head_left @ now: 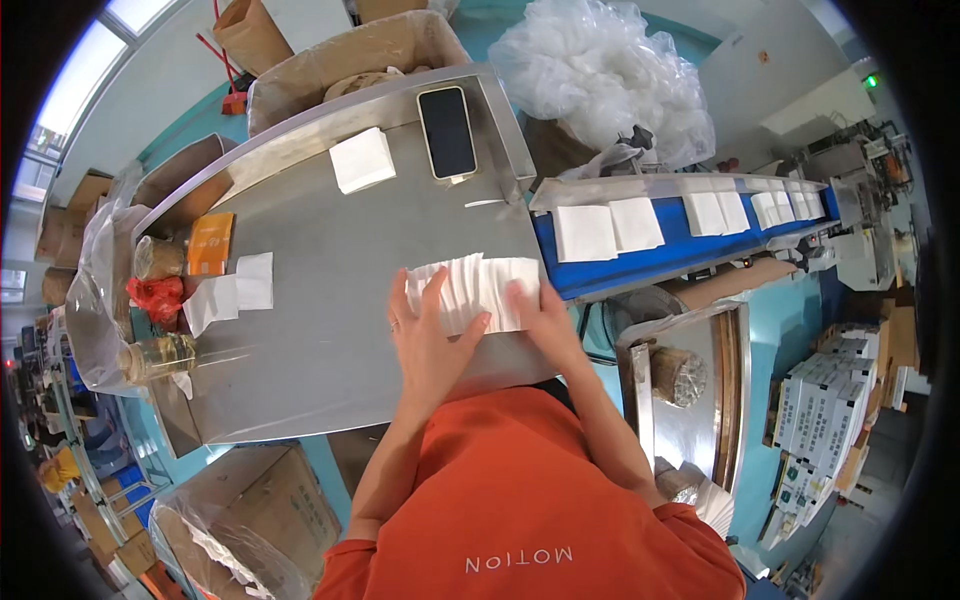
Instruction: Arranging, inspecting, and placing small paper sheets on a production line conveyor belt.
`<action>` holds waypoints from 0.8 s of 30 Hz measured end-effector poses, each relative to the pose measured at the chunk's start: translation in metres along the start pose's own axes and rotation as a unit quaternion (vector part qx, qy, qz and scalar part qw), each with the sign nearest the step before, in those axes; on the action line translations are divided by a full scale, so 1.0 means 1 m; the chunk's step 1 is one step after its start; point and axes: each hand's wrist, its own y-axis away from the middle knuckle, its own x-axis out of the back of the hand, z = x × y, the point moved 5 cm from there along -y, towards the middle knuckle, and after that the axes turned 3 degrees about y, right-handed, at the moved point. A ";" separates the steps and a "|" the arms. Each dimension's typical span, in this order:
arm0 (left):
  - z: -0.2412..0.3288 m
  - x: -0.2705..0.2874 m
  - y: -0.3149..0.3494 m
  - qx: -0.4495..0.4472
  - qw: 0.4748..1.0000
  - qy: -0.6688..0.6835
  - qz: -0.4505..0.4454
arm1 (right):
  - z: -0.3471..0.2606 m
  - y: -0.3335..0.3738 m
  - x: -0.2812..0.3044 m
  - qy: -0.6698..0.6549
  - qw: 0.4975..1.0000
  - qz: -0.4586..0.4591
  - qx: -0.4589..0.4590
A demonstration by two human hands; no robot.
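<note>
A row of white folded paper napkins (455, 285) lies fanned on the steel table (330, 310) near its right end, close to my body. My left hand (425, 340) curls around the left part of the row, its fingers on the far side and its thumb on the near side. At the right end, my right hand (545, 325) grips the napkins with its thumb on top; its other fingers are partly hidden. Beyond my right hand, a blue conveyor belt (675, 232) carries several small stacks of the same white napkins (585, 233).
A phone (447, 133) and another napkin stack (363, 161) lie toward the table's far edge. Loose napkins (255, 281), an orange packet (210, 243), a red bundle (156, 298) and a tape roll (160, 358) sit at the left end. Cardboard boxes (255, 510) stand below left.
</note>
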 end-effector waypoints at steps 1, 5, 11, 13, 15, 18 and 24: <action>0.004 -0.001 0.000 0.000 1.000 0.010 -0.012 | -0.020 0.007 -0.009 0.156 0.985 0.007 0.075; 0.015 0.005 0.002 0.033 0.999 0.021 -0.005 | -0.009 0.008 -0.017 -0.230 0.966 -0.080 -0.084; -0.010 0.002 -0.001 0.037 0.997 0.059 0.025 | 0.028 0.004 0.006 -0.328 0.938 -0.031 -0.110; -0.017 -0.002 -0.003 0.030 0.995 0.096 -0.018 | 0.017 -0.005 0.010 -0.348 0.933 0.030 -0.092; -0.011 -0.001 -0.001 0.021 0.995 0.092 -0.020 | -0.008 -0.004 -0.003 -0.096 0.995 -0.015 0.010; 0.002 -0.002 -0.002 0.018 0.997 0.068 -0.004 | -0.027 0.003 -0.018 0.025 0.995 -0.084 0.047; -0.001 -0.001 -0.001 0.033 0.999 0.033 0.006 | 0.014 0.011 -0.018 -0.306 0.906 -0.225 -0.188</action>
